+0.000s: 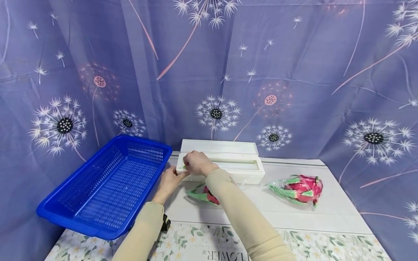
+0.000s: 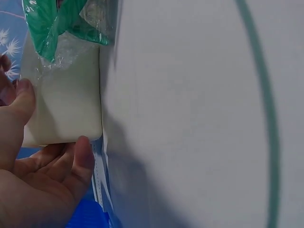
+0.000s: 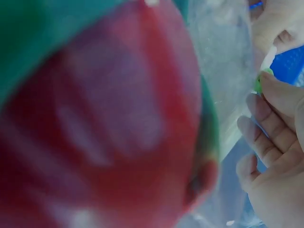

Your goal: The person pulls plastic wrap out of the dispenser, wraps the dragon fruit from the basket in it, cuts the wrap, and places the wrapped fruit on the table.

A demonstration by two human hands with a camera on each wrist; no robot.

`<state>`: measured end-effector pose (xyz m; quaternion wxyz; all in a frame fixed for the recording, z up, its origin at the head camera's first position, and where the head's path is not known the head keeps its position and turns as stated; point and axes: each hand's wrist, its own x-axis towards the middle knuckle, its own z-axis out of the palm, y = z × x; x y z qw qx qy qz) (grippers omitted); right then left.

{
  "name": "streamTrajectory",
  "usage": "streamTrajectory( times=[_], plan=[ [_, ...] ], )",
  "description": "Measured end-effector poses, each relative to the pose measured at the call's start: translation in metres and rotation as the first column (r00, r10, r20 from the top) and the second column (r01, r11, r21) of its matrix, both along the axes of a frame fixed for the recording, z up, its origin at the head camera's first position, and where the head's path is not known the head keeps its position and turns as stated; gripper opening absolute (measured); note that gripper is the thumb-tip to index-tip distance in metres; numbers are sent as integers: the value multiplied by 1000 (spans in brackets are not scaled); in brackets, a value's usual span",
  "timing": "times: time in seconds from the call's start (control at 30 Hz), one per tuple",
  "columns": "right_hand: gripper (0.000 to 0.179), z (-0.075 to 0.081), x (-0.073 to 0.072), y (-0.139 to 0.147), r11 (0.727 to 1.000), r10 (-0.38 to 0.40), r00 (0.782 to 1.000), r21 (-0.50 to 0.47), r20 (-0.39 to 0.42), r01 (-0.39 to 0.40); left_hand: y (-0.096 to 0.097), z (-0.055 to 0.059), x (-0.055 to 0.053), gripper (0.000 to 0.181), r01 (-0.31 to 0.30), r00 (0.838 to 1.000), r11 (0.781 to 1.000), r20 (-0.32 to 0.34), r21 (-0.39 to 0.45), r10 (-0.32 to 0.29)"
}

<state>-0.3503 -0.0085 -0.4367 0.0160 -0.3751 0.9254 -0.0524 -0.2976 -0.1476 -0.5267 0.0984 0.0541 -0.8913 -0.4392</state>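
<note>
A white cling film dispenser box (image 1: 245,177) lies at the back of the table, its lid (image 1: 218,147) raised behind it. My left hand (image 1: 169,182) holds the box's left end, thumb along the front, fingers around the end. Over that same end, my right hand (image 1: 198,163) pinches a small green slider (image 3: 264,80) between thumb and finger. Clear film (image 3: 223,61) hangs from the box front over a red dragon fruit (image 1: 210,197) with green leaf tips, partly hidden by my right forearm. In the right wrist view this fruit (image 3: 109,104) looms close and blurred.
A blue plastic basket (image 1: 163,152) stands at the left, next to my left forearm. On the right lies a second dragon fruit (image 1: 302,188) wrapped in clear film. A floral cloth (image 1: 326,243) covers the table's near edge, and a patterned curtain (image 1: 294,72) hangs behind.
</note>
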Motion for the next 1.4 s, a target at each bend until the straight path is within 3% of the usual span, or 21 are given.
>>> streamTrajectory(
  times=[0.33,0.83,1.0,1.2,1.4],
  plan=[
    [10,-3,-11,16,988,87,989,-138,116,-71,-2,-2,0,45,-6,1000,1000,17,6,6],
    [12,-1,-19,40,984,-4,945,-169,326,62,-2,-2,0,44,4,1000,1000,10,9,-4],
    [11,-3,-18,47,981,-4,935,-181,354,73,0,-4,1,44,-2,1000,1000,24,20,2],
    [10,-1,-21,58,987,-41,936,-130,348,92,-3,-6,1,43,2,1000,999,18,43,-3],
    [12,2,-20,87,986,-36,931,-141,362,93,-2,-5,1,42,1,1000,999,12,36,-2]
  ],
)
